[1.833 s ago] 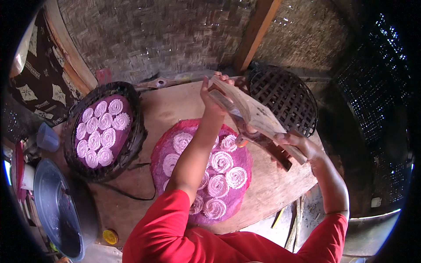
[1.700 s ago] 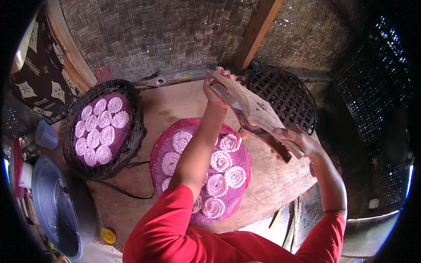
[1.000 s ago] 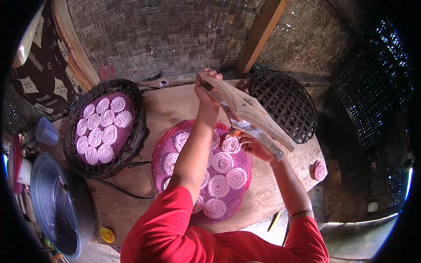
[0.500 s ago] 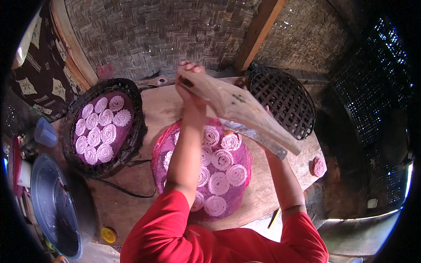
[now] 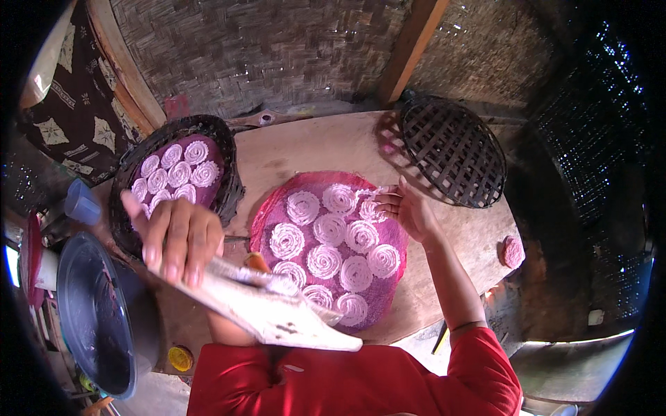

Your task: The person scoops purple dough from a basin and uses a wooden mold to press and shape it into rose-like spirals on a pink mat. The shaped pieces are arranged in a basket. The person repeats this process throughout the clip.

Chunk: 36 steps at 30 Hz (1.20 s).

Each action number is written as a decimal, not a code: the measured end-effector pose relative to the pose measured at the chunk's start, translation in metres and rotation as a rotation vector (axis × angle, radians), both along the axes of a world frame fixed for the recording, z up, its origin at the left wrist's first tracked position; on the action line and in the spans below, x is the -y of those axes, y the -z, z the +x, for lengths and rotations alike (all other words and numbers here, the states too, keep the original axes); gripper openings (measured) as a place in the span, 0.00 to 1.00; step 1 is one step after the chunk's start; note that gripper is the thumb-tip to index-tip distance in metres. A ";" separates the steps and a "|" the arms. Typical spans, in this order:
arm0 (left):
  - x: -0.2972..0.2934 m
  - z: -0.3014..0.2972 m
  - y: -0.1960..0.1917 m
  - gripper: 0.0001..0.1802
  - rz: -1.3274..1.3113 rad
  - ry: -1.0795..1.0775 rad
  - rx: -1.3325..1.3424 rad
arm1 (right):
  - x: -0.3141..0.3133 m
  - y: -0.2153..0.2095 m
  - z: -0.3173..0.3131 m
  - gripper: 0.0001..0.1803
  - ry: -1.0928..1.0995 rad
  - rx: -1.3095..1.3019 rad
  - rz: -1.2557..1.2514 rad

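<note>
My left hand (image 5: 179, 236) is curled over one end of the wooden press (image 5: 277, 315), fingers bent firmly round it; the press hangs in front of my red shirt (image 5: 333, 374), tilted, its far end pointing down to the right. It looks stiff and fairly heavy, thick wood that I judge would drag on the wrist when held by one end alone; the bare ends seem the places to grip, one hand on each. My right hand (image 5: 409, 211) is at the upper right edge of the purple mat (image 5: 380, 299), fingers half bent with a small gap to the thumb, right beside the ragged pink swirl (image 5: 371, 208); I cannot tell whether the tips pinch a strand of it or only brush it. That swirl lies on the mat among the others, which rests on the wooden table (image 5: 461, 277). I take it for soft, moist and light, probably a little sticky, easily squashed or torn; a loose strand is best nipped lightly at its end, and a whole swirl would want support from beneath. The mat looks thin and floppy, so its bare rim would be the spot to hold.
</note>
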<state>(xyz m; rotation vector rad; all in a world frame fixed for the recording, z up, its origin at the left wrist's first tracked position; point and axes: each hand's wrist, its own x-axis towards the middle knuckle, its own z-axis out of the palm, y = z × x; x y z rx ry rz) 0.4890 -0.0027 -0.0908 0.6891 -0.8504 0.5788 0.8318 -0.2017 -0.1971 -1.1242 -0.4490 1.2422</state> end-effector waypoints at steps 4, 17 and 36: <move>0.022 -0.051 0.001 0.50 0.122 -0.101 -0.117 | 0.018 0.005 0.009 0.25 0.066 0.303 -0.080; 0.118 -0.126 -0.033 0.54 0.481 -0.923 -0.535 | -0.003 0.053 0.018 0.07 0.294 1.692 -0.195; 0.109 -0.116 -0.012 0.55 0.472 -0.820 -0.604 | -0.028 0.047 -0.046 0.07 -0.060 1.854 -0.081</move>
